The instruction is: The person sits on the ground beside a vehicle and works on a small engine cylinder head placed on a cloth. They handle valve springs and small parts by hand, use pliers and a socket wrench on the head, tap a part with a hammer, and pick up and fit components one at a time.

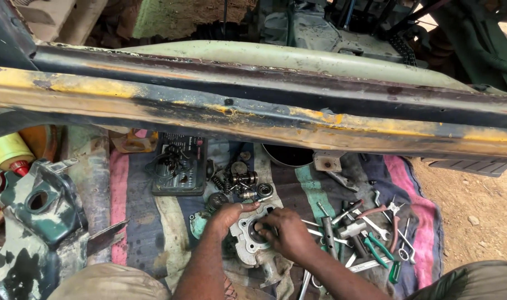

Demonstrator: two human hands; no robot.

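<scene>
Fingers of left hand [229, 214] curled over the 10 o'clock edge of a grey engine cylinder block [252, 239], gripping its flange; right hand [284, 233] fingers bent down into the bore, touching the inner rim, nothing else held. Block sits on a striped cloth [137, 222], low centre of view.

Left to right:
- yellow bottle with red cap [10, 153], 9 o'clock, far from block
- dark green metal housing [39, 214] below it
- black parts tray [180, 165], 11 o'clock
- springs and bearings [243, 184], 12 o'clock, just beside left hand
- wrenches and green-handled pliers [382, 250], 3 o'clock

Rusty yellow-black beam [253, 111] spans overhead.
</scene>
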